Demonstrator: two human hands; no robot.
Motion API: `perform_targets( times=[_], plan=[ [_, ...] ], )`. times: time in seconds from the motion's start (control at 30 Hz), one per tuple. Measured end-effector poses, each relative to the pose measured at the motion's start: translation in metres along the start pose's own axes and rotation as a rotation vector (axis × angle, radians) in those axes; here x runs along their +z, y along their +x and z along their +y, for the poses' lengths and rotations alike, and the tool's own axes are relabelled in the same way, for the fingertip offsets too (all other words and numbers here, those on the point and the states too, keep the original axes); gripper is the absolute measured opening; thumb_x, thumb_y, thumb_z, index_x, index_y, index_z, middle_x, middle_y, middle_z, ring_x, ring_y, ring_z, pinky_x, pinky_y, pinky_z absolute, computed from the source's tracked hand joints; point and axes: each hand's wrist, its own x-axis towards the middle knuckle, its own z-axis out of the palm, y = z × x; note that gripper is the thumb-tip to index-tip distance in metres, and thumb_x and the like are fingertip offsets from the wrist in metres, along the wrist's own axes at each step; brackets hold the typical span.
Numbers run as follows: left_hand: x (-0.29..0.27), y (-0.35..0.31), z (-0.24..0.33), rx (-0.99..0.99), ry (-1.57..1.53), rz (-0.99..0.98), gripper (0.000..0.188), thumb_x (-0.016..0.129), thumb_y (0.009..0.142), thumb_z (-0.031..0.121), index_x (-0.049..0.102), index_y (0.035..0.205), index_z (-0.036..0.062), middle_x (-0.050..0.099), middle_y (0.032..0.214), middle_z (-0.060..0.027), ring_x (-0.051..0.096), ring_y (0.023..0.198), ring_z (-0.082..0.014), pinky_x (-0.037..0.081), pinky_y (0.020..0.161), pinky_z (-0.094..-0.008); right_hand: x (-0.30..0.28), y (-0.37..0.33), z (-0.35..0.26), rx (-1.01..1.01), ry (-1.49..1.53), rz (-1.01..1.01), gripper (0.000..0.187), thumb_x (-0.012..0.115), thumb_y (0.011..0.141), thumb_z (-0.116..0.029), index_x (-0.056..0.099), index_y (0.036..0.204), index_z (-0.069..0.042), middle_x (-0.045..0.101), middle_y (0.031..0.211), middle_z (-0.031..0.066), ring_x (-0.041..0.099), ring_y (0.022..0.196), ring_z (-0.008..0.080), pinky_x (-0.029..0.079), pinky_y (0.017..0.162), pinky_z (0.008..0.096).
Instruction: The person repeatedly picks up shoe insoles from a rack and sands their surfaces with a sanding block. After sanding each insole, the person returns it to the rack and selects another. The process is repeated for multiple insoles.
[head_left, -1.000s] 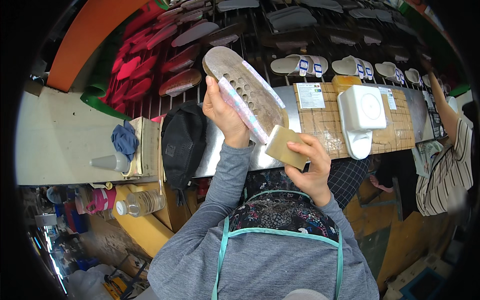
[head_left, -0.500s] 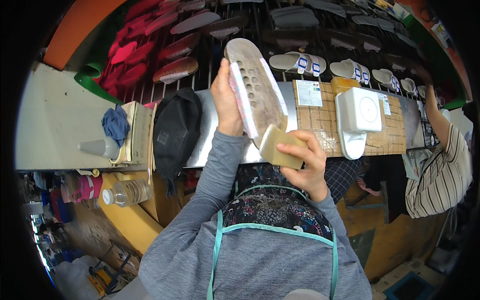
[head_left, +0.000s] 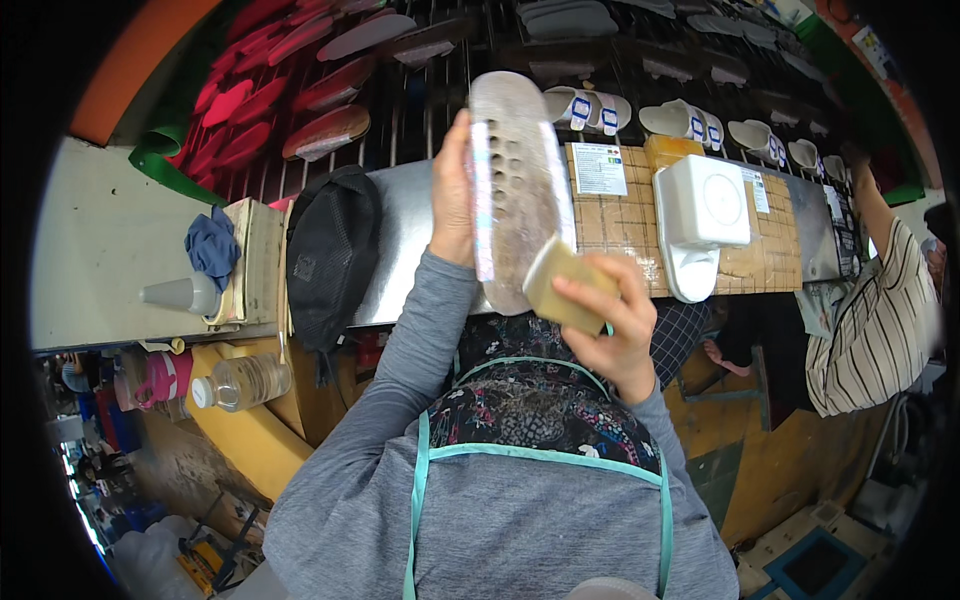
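My left hand [head_left: 455, 200] is closed around the left edge of a sandal footbed [head_left: 528, 190], held upright over the front of the bench. The footbed is greyish-brown, with a column of round holes and shiny, iridescent pinkish-white strips along both sides. In my right hand [head_left: 622, 325] a beige sponge block [head_left: 568, 292] with a pale face is pinched between thumb and fingers. Its pale face lies against or just in front of the footbed's lower right edge; contact is hard to make out. The footbed looks slightly blurred.
White sandals with buckles [head_left: 685, 122] line the rack, beside red footbeds [head_left: 245, 100]. A white dispenser [head_left: 703, 215] stands on a brown board [head_left: 615, 235]. A black mesh bag [head_left: 335, 260] lies left. At right, a person in a striped top [head_left: 875, 330] reaches toward the rack.
The footbed has turned more upright, its top swinging right. The sponge stays at its lower right edge in my right hand. The whole view has shifted slightly.
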Motion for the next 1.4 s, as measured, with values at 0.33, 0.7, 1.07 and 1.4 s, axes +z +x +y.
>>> perform_targets(
  times=[0.33,0.7,1.07,1.4],
  plan=[
    [0.000,-0.012,-0.002,0.209,0.015,0.041,0.056,0.037,0.099,0.047,0.055,0.121,-0.0008,0.067,0.104,-0.0137,0.069,0.089,-0.0198,0.060,0.076,-0.0328,0.020,-0.031,0.011,0.042,0.065,0.313,0.061,0.088,0.058,-0.008,0.052,0.107,-0.012,0.053,0.102,0.0119,0.059,0.088,0.0229,0.050,0.070,0.0310],
    [-0.004,-0.027,0.009,0.143,0.002,0.023,0.069,0.031,0.096,0.056,0.051,0.127,-0.0023,0.066,0.107,-0.0184,0.070,0.089,-0.0276,0.061,0.075,-0.0390,0.023,-0.033,0.005,0.112,0.009,0.357,0.057,0.090,0.057,-0.010,0.052,0.100,-0.011,0.049,0.092,0.0081,0.054,0.079,0.0213,0.046,0.063,0.0309],
    [-0.013,-0.025,-0.003,0.228,0.246,0.121,0.043,0.047,0.099,0.037,0.066,0.100,-0.0010,0.069,0.085,-0.0095,0.067,0.071,-0.0151,0.055,0.061,-0.0266,0.011,0.000,-0.005,-0.060,-0.141,0.289,0.060,0.081,0.056,-0.003,0.054,0.109,-0.010,0.053,0.104,0.0132,0.058,0.088,0.0264,0.050,0.072,0.0337],
    [-0.029,0.024,-0.011,0.391,0.196,0.091,0.031,0.052,0.099,0.032,0.065,0.089,0.0056,0.066,0.079,-0.0012,0.060,0.066,-0.0081,0.049,0.060,-0.0232,0.028,0.002,0.008,0.059,-0.081,0.033,0.067,0.077,0.063,-0.008,0.049,0.124,-0.001,0.060,0.107,0.0166,0.060,0.098,0.0250,0.049,0.086,0.0346]
  ],
)
